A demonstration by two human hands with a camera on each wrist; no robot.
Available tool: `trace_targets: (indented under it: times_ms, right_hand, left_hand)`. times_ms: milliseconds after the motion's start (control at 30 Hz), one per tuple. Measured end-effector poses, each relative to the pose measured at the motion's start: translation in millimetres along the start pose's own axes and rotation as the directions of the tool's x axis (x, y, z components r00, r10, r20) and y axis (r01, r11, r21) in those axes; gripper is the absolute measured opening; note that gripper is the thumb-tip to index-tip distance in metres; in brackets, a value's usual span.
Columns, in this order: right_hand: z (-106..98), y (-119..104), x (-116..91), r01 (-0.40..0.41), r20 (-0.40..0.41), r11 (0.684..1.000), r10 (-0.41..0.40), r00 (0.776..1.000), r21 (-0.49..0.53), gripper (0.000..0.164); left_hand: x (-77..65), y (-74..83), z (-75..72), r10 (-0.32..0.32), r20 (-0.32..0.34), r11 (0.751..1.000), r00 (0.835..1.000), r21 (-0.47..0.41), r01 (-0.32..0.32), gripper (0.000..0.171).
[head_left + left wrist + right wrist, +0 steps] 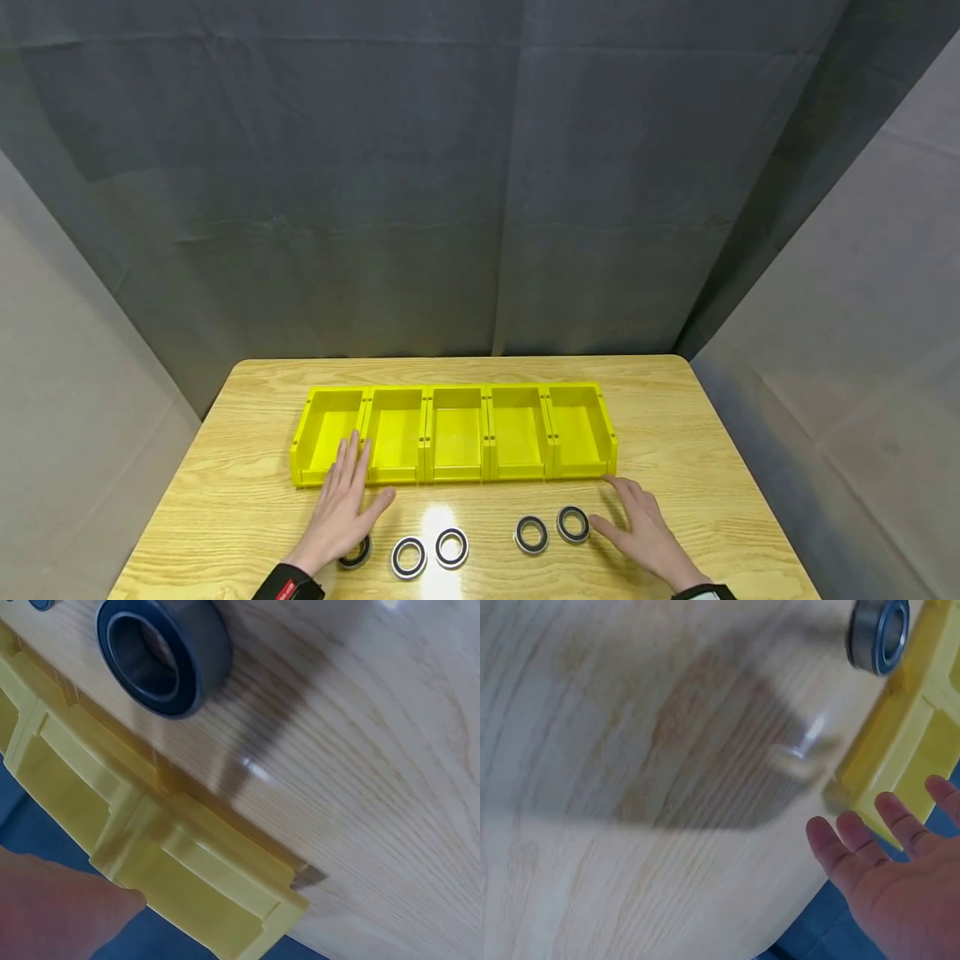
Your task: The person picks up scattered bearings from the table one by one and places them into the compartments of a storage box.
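Note:
My left hand [339, 515] is spread flat with straight fingers. It hovers over a ball bearing [363, 557] that it partly covers, its fingertips overlapping the front of the leftmost yellow bin [306, 477]. Two more bearings, one [396, 568] and another [442, 557], lie to its right. On the other side my right hand [641, 533] has loosely extended fingers and holds nothing. Its thumb is close beside a bearing [563, 532], with one more bearing [520, 543] just left of that. In the right wrist view the palm and relaxed fingers [909, 829] show beside the end bin.
Several yellow bins joined side by side form a row [457, 477] across the wooden table [225, 517], behind the bearings. A dark grey curtain [360, 208] hangs behind the table, with pale panels at left [67, 375] and right [847, 350].

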State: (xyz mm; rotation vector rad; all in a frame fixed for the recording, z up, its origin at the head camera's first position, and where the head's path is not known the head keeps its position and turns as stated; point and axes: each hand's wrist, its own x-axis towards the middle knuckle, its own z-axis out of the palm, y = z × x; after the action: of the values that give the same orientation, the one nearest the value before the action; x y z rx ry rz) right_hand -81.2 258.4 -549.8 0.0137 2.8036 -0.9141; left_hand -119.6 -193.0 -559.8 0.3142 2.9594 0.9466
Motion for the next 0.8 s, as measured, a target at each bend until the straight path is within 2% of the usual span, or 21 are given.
trace_targets:
  times_ms: [200,500,600,800]
  right_hand:
    - [17.4,-3.7,-1.3,0.121,-0.048,0.99,-0.125,0.991,-0.075,0.073]
    - [34.6,-8.4,-1.4,0.232,-0.153,0.961,-0.254,0.955,-0.149,0.067]
    - [37.5,-9.1,-2.0,0.237,-0.148,0.96,-0.259,0.955,-0.15,0.066]
    - [43.6,-11.2,-0.1,0.203,-0.099,0.968,-0.218,0.971,-0.148,0.06]
  left_hand:
    - [-1.3,4.0,6.2,0.03,-0.012,0.999,0.999,0.013,-0.03,0.086]
    - [-6.9,6.7,11.1,0.055,-0.008,0.998,0.998,0.008,-0.055,0.084]
    - [-9.3,7.4,13.9,0.066,-0.002,0.998,0.998,0.019,-0.066,0.082]
    - [-14.7,9.0,22.9,0.102,-0.007,0.994,0.995,0.038,-0.101,0.081]
